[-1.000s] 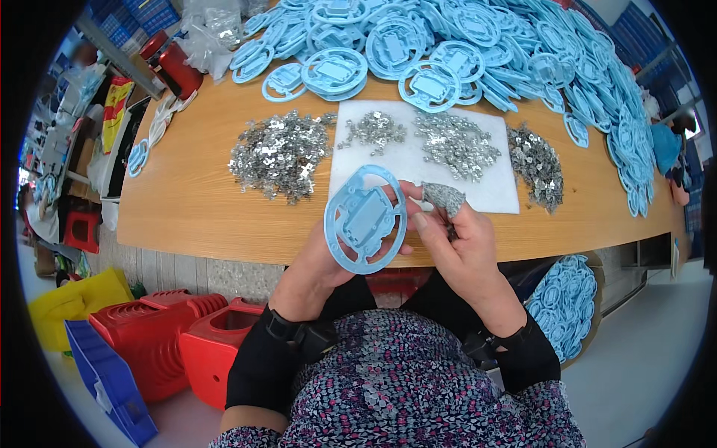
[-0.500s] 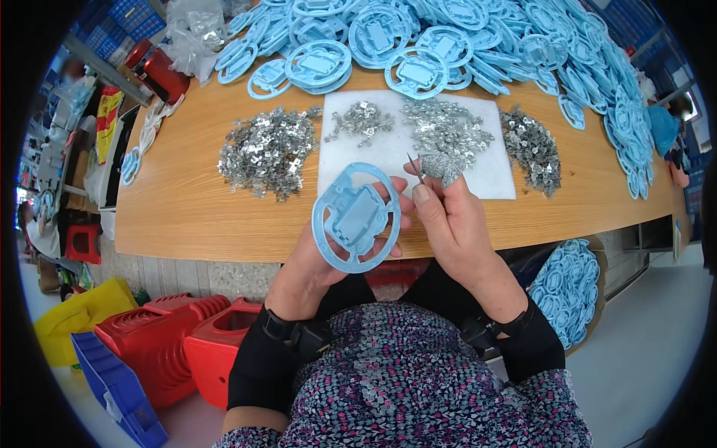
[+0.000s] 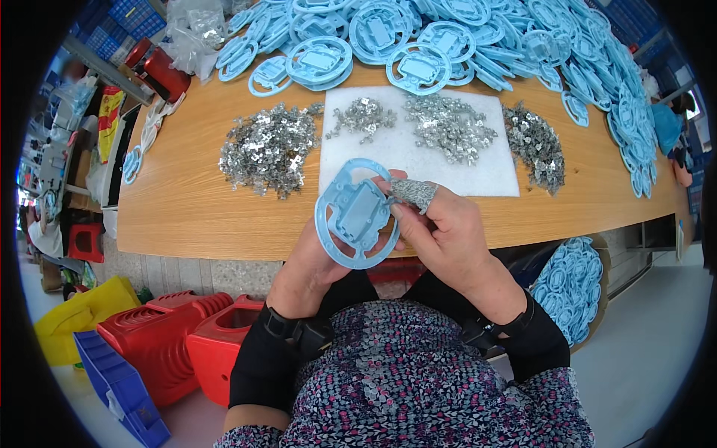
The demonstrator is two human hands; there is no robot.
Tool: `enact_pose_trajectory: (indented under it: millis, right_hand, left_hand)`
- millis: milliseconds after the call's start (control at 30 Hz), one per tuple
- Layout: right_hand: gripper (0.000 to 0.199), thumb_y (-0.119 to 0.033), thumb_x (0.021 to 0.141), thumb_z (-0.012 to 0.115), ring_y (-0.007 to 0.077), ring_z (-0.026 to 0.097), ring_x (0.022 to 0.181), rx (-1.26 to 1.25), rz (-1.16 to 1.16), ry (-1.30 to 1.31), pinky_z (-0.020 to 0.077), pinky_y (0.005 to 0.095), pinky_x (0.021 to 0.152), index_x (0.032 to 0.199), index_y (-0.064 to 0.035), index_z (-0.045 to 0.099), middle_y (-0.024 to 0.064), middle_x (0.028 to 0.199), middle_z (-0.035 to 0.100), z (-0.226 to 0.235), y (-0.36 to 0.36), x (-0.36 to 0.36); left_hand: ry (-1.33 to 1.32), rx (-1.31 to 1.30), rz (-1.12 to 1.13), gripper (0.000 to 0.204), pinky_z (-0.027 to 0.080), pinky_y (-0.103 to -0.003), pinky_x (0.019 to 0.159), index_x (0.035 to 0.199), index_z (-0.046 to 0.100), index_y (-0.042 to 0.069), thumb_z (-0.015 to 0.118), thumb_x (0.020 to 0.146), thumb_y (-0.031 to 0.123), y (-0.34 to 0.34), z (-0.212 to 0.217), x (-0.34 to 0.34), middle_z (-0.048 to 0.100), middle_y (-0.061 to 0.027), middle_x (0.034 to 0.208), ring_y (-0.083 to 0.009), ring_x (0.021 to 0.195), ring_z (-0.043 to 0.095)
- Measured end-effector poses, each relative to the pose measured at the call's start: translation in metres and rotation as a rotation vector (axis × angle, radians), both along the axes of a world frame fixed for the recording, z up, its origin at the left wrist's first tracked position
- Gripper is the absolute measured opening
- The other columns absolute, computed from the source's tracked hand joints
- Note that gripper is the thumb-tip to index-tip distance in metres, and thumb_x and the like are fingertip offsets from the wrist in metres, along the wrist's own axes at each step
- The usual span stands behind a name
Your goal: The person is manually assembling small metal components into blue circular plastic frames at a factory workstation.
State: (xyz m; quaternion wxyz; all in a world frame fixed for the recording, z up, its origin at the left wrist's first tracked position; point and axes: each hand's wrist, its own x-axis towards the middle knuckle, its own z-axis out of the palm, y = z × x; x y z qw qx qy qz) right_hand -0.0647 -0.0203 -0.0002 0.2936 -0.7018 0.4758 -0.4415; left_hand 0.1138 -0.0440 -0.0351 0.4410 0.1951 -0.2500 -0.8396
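In my left hand [image 3: 305,260] is a light-blue plastic steering-wheel-shaped part [image 3: 360,212], tilted toward me over the table's front edge. The fingers wrap beneath it and show past its right rim. My right hand [image 3: 448,228] meets the right side of the part's raised centre, thumb and index finger pinched together. A grey knitted finger cover [image 3: 413,194] wraps the index finger. Whatever sits in the pinch is hidden by the fingertips. Beyond the hands, small silvery metal clips lie in a small heap [image 3: 364,118] and a larger heap [image 3: 452,128] on a white sheet [image 3: 351,158].
More metal pieces form heaps on the wooden table [image 3: 179,213], one left [image 3: 270,153] and one right [image 3: 535,149] of the sheet. A pile of blue wheel parts [image 3: 448,45] covers the far side. Red plastic stools [image 3: 160,343] stand lower left; a container of wheel parts [image 3: 565,291] stands lower right.
My right hand has moved left and slightly down, from beside the wheel part onto its right side. The thin pointed metal piece seen in its fingers earlier is now hidden.
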Motion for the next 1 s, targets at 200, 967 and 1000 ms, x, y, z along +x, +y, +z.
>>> enact_pose_trajectory:
  millis: [200, 967, 1000]
  right_hand:
    - [0.033, -0.008, 0.079, 0.072, 0.0269, 0.063, 0.066, -0.263, 0.065, 0.266, 0.0516, 0.0378, 0.059, 0.112, -0.0072, 0.073, 0.0084, 0.074, 0.061, -0.003, 0.004, 0.002]
    - [0.03, -0.012, 0.087, 0.073, 0.0122, 0.064, 0.071, 0.076, -0.082, -0.125, 0.0513, 0.0265, 0.067, 0.115, -0.0017, 0.067, 0.0071, 0.088, 0.069, 0.018, 0.02, -0.032]
    - [0.026, -0.012, 0.09, 0.071, 0.0089, 0.062, 0.072, 0.184, -0.036, -0.254, 0.0503, 0.0257, 0.066, 0.113, -0.0004, 0.067, 0.0047, 0.088, 0.069, 0.01, 0.015, -0.04]
  left_hand:
    - [-0.003, -0.036, -0.023, 0.052, 0.06, -0.031, 0.084, 0.142, 0.048, -0.001, 0.053, 0.102, 0.033, -0.002, 0.004, -0.002, 0.059, -0.0171, 0.134, -0.0231, 0.111, 0.066]
    - [-0.346, 0.017, -0.008, 0.052, 0.048, -0.037, 0.1, 0.147, 0.034, 0.0, 0.048, 0.099, 0.01, -0.002, 0.029, -0.016, 0.056, -0.0121, 0.125, -0.0213, 0.115, 0.059]
    - [-0.434, -0.181, 0.041, 0.053, 0.047, -0.035, 0.1, 0.148, 0.035, 0.0, 0.051, 0.099, 0.01, -0.004, 0.027, -0.008, 0.056, -0.0115, 0.127, -0.02, 0.118, 0.057]
